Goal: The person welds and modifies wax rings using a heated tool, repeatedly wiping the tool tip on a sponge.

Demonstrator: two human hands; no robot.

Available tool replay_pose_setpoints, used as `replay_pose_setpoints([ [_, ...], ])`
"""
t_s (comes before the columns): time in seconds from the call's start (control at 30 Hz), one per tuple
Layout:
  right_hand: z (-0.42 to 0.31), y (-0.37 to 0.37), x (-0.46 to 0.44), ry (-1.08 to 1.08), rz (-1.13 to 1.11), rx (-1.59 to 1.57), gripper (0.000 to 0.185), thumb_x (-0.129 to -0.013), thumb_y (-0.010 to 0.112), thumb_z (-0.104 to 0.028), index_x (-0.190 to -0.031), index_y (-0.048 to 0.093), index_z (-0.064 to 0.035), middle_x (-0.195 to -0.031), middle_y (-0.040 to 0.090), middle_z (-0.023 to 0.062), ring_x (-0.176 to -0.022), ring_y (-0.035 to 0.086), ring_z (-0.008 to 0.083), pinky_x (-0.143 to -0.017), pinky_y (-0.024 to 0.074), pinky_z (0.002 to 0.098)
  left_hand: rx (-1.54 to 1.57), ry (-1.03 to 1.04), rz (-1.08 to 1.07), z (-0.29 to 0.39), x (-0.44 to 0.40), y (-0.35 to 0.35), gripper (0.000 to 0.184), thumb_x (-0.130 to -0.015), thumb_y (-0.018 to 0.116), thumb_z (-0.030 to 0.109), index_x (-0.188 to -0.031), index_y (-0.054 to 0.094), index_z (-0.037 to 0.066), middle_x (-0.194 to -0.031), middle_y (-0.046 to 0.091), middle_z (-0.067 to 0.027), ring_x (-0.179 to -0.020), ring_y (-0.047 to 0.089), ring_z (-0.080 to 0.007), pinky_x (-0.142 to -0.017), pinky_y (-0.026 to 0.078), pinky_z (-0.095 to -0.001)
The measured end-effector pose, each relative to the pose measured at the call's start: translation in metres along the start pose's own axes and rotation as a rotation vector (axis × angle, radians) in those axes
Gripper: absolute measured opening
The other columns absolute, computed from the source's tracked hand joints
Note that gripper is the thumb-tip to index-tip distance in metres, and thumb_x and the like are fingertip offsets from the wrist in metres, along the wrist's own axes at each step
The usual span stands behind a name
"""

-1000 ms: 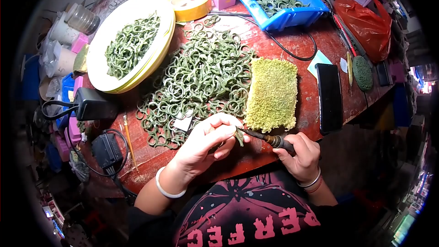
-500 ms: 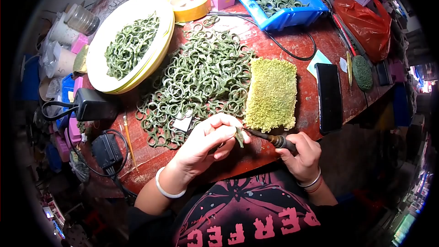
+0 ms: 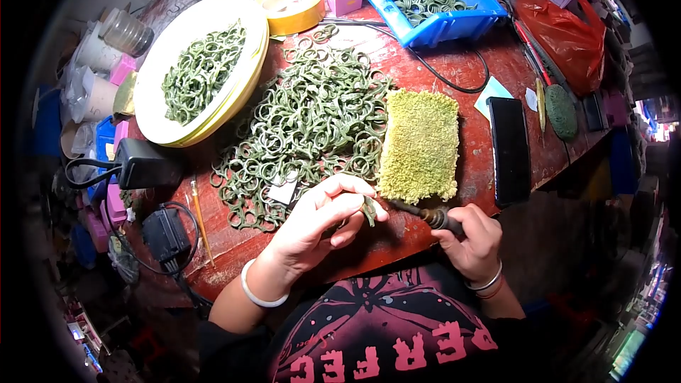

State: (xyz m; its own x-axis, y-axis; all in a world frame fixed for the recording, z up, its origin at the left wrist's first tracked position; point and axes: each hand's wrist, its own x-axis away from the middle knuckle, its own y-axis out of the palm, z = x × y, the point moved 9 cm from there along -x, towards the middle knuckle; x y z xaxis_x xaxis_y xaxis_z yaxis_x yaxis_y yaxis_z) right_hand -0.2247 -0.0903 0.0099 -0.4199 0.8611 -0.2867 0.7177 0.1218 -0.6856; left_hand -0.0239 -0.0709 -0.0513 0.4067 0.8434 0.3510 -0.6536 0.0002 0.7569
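My left hand (image 3: pixel 328 218) pinches a small green ring (image 3: pixel 369 211) between thumb and fingers, above the table's front edge. My right hand (image 3: pixel 472 241) is closed around the dark handle of a soldering iron (image 3: pixel 441 220) with a brass-coloured collar. Its thin dark tip points left, a short gap from the ring. Beyond my left hand spreads a heap of similar green rings (image 3: pixel 305 113), with a small white tag (image 3: pixel 282 191) lying among them. A yellow-green rough-textured sponge pad (image 3: pixel 420 145) lies just past the iron's tip.
A pale bowl (image 3: pixel 152 99) of green rings stands at the left, near a black power adapter (image 3: pixel 145 163). At the back is a blue bin (image 3: pixel 454 28) with more rings. A phone (image 3: pixel 511 152) and a red plastic bag (image 3: pixel 564 39) lie right. A black cable (image 3: pixel 447 85) crosses the table.
The soldering iron has drawn slightly right and down, its tip now apart from the ring. My left hand stays nearly in place, with the ring turned a little.
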Motion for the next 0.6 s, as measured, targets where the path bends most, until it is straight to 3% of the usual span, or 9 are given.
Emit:
replay_pose_setpoints([
  [0.6, -0.0045, 0.0089, -0.0015, -0.027, -0.033, 0.013, 0.03, -0.083, 0.082, -0.027, -0.088, 0.064, -0.0032, -0.069, 0.058, 0.007, -0.055, 0.058, 0.024, -0.049, 0.0447, 0.0338, -0.006, -0.017, 0.023, -0.001, 0.0012, -0.0004, 0.02, -0.102, 0.056, 0.012, -0.12, 0.057, 0.003, -0.101, 0.07, -0.0149, -0.054, 0.041, -0.0039, -0.049, 0.034, -0.0176],
])
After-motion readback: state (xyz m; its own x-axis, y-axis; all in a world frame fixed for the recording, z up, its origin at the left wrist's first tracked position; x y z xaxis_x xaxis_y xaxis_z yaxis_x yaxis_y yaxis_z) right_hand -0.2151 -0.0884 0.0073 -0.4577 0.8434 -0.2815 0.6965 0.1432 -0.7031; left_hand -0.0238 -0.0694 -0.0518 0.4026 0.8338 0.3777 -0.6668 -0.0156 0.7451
